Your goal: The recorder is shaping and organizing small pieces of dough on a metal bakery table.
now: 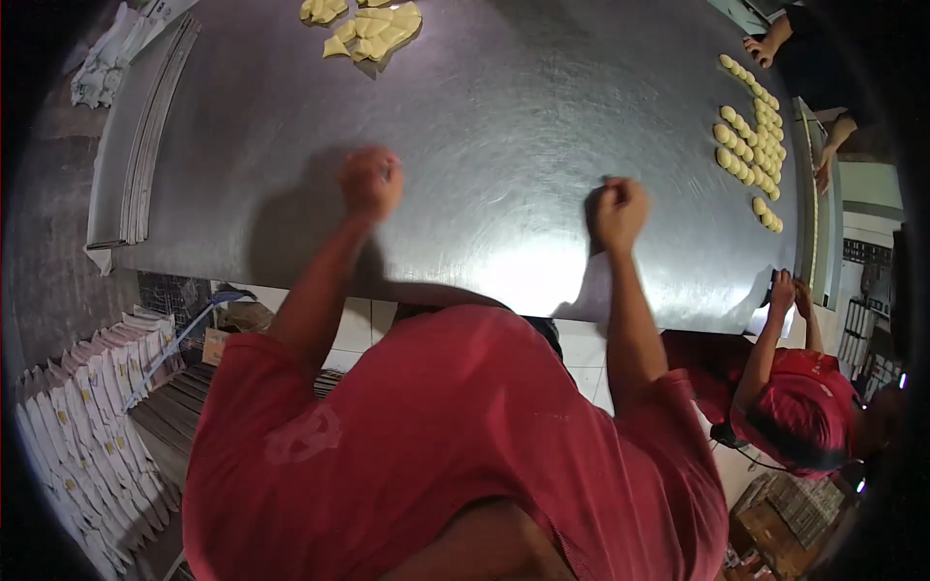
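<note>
My left hand (372, 184) is closed in a fist over the metal table (465, 116), left of the middle; nothing shows in it. Farther right, my right hand (621, 213) is closed too, with a small dark spot at its fingertips that I cannot make out. Both forearms reach up from the near edge, and each hand casts a shadow on the steel. Neither hand touches dough. Flat pieces of yellow dough (386, 33) lie at the far left, and small round dough balls (751, 155) stand in rows along the right side.
Stacked metal trays (155, 126) line the table's left end. A co-worker in red (794, 407) is at the near right corner, hands together at the edge; another person's hand (765, 48) rests at the far right. White packets (97, 426) stand on the lower left.
</note>
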